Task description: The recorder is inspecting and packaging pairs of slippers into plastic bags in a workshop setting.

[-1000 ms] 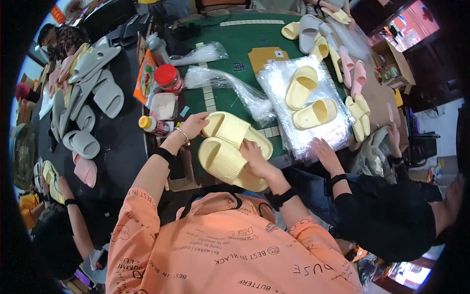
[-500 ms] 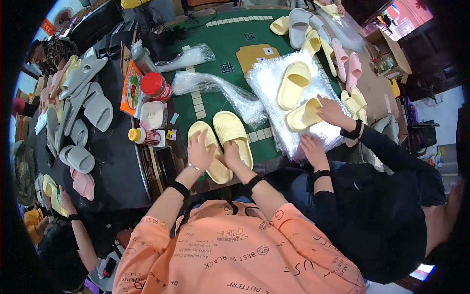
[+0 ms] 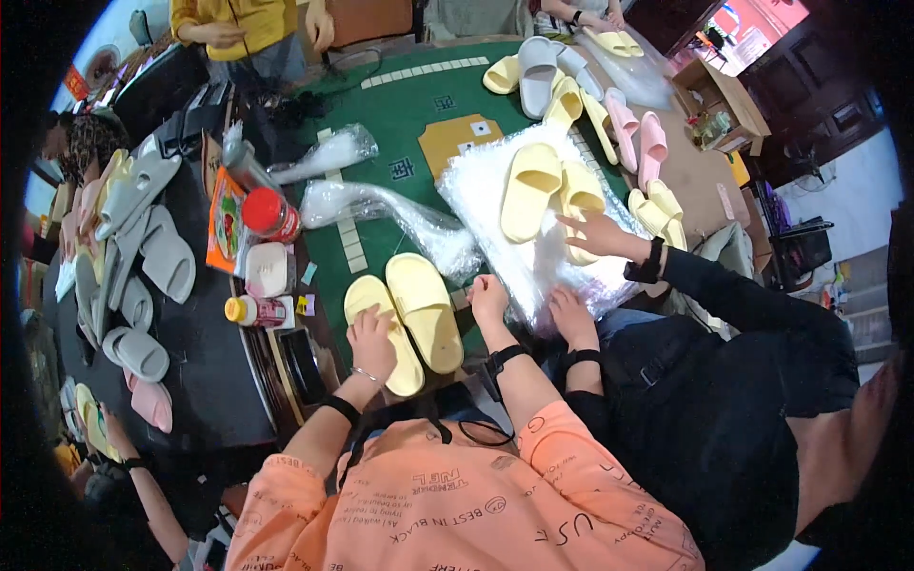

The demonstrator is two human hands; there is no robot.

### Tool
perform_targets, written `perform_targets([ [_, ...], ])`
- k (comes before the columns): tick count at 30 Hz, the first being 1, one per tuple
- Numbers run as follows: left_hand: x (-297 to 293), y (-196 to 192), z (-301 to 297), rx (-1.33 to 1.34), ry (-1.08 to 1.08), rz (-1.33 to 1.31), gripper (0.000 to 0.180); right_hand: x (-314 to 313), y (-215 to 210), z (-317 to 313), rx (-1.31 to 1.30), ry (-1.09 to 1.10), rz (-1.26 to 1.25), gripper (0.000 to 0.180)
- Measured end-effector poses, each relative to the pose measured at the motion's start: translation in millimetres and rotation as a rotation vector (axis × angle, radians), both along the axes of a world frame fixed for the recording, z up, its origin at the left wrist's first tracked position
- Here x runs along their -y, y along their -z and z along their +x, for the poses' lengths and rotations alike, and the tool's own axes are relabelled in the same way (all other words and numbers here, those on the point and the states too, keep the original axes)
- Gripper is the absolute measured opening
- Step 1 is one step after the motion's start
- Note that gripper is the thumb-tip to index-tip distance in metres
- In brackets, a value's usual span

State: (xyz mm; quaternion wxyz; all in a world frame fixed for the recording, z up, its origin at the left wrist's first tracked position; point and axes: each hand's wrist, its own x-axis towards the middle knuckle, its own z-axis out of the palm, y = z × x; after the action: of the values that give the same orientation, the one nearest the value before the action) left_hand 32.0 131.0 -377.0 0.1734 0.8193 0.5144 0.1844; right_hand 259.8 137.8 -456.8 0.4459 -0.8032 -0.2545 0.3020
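Note:
A pair of pale yellow slippers lies side by side at the near edge of the green table. My left hand (image 3: pixel 369 344) rests on the left slipper (image 3: pixel 390 366), its fingers spread over the strap. Just beside it, the right slipper (image 3: pixel 426 314) is free of my hands. My right hand (image 3: pixel 489 303) is off the slippers, fingers curled closed near the corner of the stack of clear plastic bags (image 3: pixel 466 181). What those fingers pinch, if anything, is too small to make out. A crumpled clear plastic bag (image 3: pixel 419 224) lies just beyond it.
To my right a co-worker's hands (image 3: pixel 600 238) handle yellow slippers (image 3: pixel 531 190) on the bag stack. At left are a red-lidded jar (image 3: pixel 269 214), a yellow-capped bottle (image 3: pixel 255 311) and grey slippers (image 3: pixel 169 257) on a black surface. Pink slippers (image 3: pixel 653 147) stand at far right.
My right hand has left the right slipper and moved right, toward the bag stack. My left hand stays on the left slipper. The co-worker's two slippers now lie closer together. The view has shifted.

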Motion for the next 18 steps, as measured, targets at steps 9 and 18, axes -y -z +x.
perform_targets([
  [9, -6, 24, 91, 0.388, 0.126, -0.724, 0.017, -20, 16, 15, 0.101, -0.137, -0.08, 0.02],
  [18, -63, 123, 162, 0.526, -0.09, -1.214, 0.023, 7, -40, 3, 0.383, -0.11, -0.048, 0.018],
])
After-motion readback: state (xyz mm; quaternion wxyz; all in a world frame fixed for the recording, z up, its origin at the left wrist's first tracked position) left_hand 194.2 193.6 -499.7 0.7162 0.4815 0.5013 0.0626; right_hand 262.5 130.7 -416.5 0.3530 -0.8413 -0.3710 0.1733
